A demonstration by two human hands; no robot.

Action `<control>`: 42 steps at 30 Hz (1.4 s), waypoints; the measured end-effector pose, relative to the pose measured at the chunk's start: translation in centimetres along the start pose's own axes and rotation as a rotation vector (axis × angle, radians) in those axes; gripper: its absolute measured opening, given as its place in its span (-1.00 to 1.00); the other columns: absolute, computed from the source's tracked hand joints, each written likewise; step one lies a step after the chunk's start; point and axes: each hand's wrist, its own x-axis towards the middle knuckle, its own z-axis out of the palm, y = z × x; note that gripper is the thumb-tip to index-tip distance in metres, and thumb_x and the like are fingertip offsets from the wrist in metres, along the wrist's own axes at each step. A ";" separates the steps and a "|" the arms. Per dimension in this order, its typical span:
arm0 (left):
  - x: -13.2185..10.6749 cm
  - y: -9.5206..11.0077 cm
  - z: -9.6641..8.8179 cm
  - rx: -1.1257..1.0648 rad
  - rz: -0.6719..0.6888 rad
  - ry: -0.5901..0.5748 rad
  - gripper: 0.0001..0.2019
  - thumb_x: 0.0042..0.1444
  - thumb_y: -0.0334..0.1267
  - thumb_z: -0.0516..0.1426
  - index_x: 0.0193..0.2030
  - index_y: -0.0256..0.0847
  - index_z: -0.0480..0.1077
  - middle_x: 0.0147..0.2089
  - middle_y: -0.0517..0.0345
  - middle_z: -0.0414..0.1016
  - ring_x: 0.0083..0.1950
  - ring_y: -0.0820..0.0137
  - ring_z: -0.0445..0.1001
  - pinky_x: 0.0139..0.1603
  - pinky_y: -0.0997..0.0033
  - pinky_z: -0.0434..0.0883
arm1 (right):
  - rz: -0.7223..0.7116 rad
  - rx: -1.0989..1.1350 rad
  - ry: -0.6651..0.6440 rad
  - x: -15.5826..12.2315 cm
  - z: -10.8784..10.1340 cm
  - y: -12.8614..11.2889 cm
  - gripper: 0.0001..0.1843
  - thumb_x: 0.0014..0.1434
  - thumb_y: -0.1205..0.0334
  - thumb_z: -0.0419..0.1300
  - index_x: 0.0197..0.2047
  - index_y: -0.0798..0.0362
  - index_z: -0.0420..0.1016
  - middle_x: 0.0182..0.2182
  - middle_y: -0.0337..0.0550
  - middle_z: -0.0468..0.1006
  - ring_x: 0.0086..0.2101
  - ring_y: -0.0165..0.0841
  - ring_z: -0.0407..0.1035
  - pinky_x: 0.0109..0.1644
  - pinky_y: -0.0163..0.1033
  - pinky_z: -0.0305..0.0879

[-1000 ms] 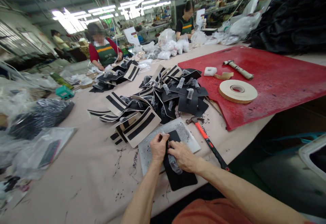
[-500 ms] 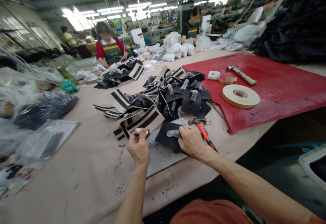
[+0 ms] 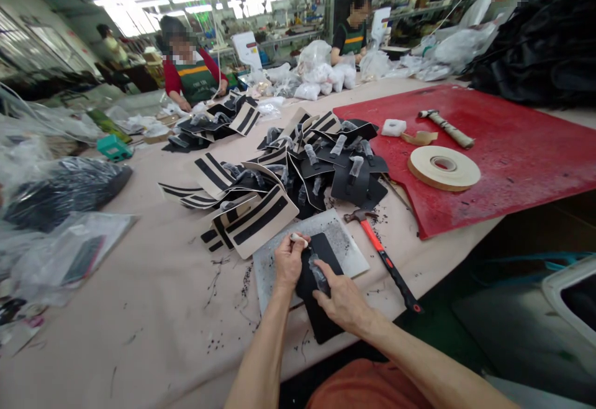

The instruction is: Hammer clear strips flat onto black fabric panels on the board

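My left hand [image 3: 287, 264] is closed around a small white-handled tool [image 3: 298, 239]; its tip, too small to make out, is at the upper part of a black panel [image 3: 323, 321]. A plastic-wrapped fitting [image 3: 318, 274] lies on that panel. My right hand [image 3: 347, 302] rests there with thumb and index finger apart, the index fingertip touching the wrapped fitting. The panel lies lengthwise across a speckled grey-white slab [image 3: 347, 235] and extends past its near edge. To the right is a claw hammer [image 3: 384, 254] with a red and black handle.
Beyond the slab is a heap of black and beige striped panels [image 3: 265, 220] with plastic-wrapped fittings. A red mat [image 3: 512, 148] at right carries a tape roll [image 3: 444, 168] and a wrapped hammer [image 3: 449, 128]. Plastic bags [image 3: 69, 188] lie left. Co-workers sit across the table.
The black panel has turned lengthwise and come nearer on the slab. My left hand has moved right with the white-handled tool to the panel. My right hand has let go of the panel's edge.
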 end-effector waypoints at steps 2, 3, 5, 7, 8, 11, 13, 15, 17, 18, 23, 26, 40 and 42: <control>0.0 -0.4 0.1 0.023 0.001 -0.005 -0.78 0.22 -0.08 0.15 -0.16 -0.18 0.45 -0.21 0.07 0.66 -0.15 0.29 0.62 -0.05 0.29 0.51 | 0.013 0.004 -0.014 0.2 -0.3 0.0 -0.33 0.23 0.16 0.20 0.38 0.03 0.18 -0.14 0.05 0.63 -0.15 -0.06 0.54 -0.07 -0.10 0.34; 0.0 -0.6 0.0 0.034 0.002 -0.009 -0.77 0.23 -0.07 0.14 -0.15 -0.18 0.45 -0.20 0.07 0.66 -0.14 0.29 0.62 -0.05 0.29 0.51 | 0.018 0.011 -0.019 0.3 -0.5 0.0 -0.35 0.23 0.14 0.21 0.35 0.03 0.22 -0.13 0.06 0.63 -0.13 -0.06 0.54 -0.06 -0.11 0.34; 0.1 -0.8 -0.2 0.050 0.001 -0.022 -0.75 0.25 -0.05 0.12 -0.13 -0.18 0.45 -0.18 0.06 0.66 -0.13 0.29 0.62 -0.05 0.30 0.51 | 0.018 0.026 -0.029 0.4 -0.7 0.0 -0.36 0.22 0.13 0.21 0.34 0.05 0.24 -0.09 0.08 0.62 -0.11 -0.07 0.54 -0.03 -0.11 0.34; 0.1 -1.0 -0.4 0.063 0.003 -0.040 -0.72 0.27 -0.02 0.11 -0.11 -0.18 0.45 -0.16 0.06 0.66 -0.12 0.29 0.62 -0.05 0.30 0.51 | 0.019 0.035 -0.034 0.5 -0.7 0.0 -0.34 0.23 0.13 0.21 0.35 0.07 0.23 -0.08 0.10 0.62 -0.10 -0.07 0.54 -0.02 -0.10 0.34; 0.1 -1.0 -0.4 0.072 0.004 -0.049 -0.71 0.28 -0.01 0.11 -0.10 -0.18 0.45 -0.16 0.05 0.66 -0.12 0.28 0.62 -0.05 0.29 0.50 | 0.022 0.035 -0.034 0.4 -0.7 0.1 -0.34 0.23 0.13 0.21 0.36 0.07 0.22 -0.08 0.10 0.62 -0.11 -0.06 0.54 -0.02 -0.10 0.34; 0.0 -0.8 -0.5 0.123 0.012 -0.072 -0.72 0.28 -0.02 0.10 -0.10 -0.18 0.46 -0.15 0.05 0.67 -0.12 0.28 0.62 -0.04 0.30 0.49 | 0.028 0.031 -0.031 0.4 -0.6 0.2 -0.33 0.23 0.13 0.21 0.36 0.06 0.20 -0.12 0.10 0.63 -0.12 -0.06 0.55 -0.04 -0.10 0.35; -0.1 -0.6 -0.5 0.157 0.027 -0.075 -0.75 0.29 -0.06 0.10 -0.12 -0.16 0.47 -0.15 0.07 0.67 -0.12 0.29 0.61 -0.03 0.31 0.47 | 0.023 0.031 -0.030 0.4 -0.5 0.2 -0.34 0.24 0.13 0.21 0.36 0.05 0.20 -0.11 0.09 0.63 -0.12 -0.06 0.55 -0.04 -0.10 0.34; -0.2 -0.2 -0.4 0.184 0.043 -0.073 -0.78 0.28 -0.10 0.09 -0.14 -0.15 0.47 -0.15 0.10 0.67 -0.12 0.29 0.61 -0.02 0.31 0.46 | 0.021 0.034 -0.029 0.3 -0.6 0.1 -0.34 0.24 0.14 0.20 0.36 0.06 0.21 -0.11 0.09 0.63 -0.12 -0.07 0.55 -0.04 -0.10 0.34; -0.2 0.2 -0.3 0.206 0.058 -0.074 -0.80 0.28 -0.13 0.09 -0.15 -0.15 0.48 -0.16 0.10 0.67 -0.12 0.29 0.61 -0.01 0.31 0.46 | 0.021 0.041 -0.033 0.2 -0.8 -0.1 -0.32 0.23 0.13 0.21 0.37 0.07 0.20 -0.12 0.09 0.63 -0.13 -0.07 0.55 -0.04 -0.10 0.35; -0.2 0.3 -0.2 0.214 0.066 -0.074 -0.81 0.27 -0.14 0.09 -0.16 -0.15 0.48 -0.17 0.10 0.67 -0.12 0.29 0.60 -0.01 0.31 0.46 | 0.015 0.046 -0.039 0.2 -1.0 -0.2 -0.30 0.22 0.12 0.22 0.38 0.08 0.18 -0.12 0.09 0.63 -0.12 -0.07 0.54 -0.04 -0.10 0.35; -0.4 0.4 0.5 0.259 0.105 -0.026 -0.83 0.25 -0.15 0.12 -0.21 -0.14 0.49 -0.20 0.10 0.67 -0.17 0.29 0.60 -0.08 0.34 0.48 | -0.092 0.135 -0.040 0.2 -3.7 1.2 -0.31 0.20 0.05 0.25 0.34 0.07 0.27 -0.15 -0.05 0.61 -0.18 -0.20 0.51 -0.05 -0.16 0.35; -0.6 -0.1 0.7 0.285 0.141 -0.016 -0.84 0.23 -0.15 0.14 -0.21 -0.14 0.51 -0.20 0.10 0.67 -0.19 0.29 0.60 -0.11 0.34 0.48 | -0.031 0.054 0.190 0.5 -6.3 4.3 -0.52 0.31 0.04 0.14 0.20 0.11 0.38 -0.16 -0.05 0.55 -0.23 -0.25 0.44 -0.05 -0.14 0.33; 0.1 -0.2 0.0 0.287 0.223 -0.225 -0.85 0.24 -0.25 0.10 -0.16 -0.17 0.48 -0.22 0.11 0.65 -0.17 0.30 0.60 -0.09 0.34 0.47 | 0.403 0.367 0.096 3.5 -11.2 8.4 -0.86 0.19 0.22 0.09 -0.40 0.02 0.24 -0.57 -0.27 0.28 -0.62 -0.45 0.14 -0.55 -0.34 0.15; -0.1 -0.3 0.1 0.293 0.236 -0.234 -0.84 0.26 -0.24 0.09 -0.15 -0.17 0.48 -0.21 0.11 0.63 -0.16 0.30 0.59 -0.07 0.34 0.46 | 0.360 0.430 0.102 3.1 -11.8 6.3 -0.76 0.31 0.12 -0.05 -0.37 0.01 0.23 -0.59 -0.32 0.25 -0.65 -0.47 0.08 -0.57 -0.35 0.10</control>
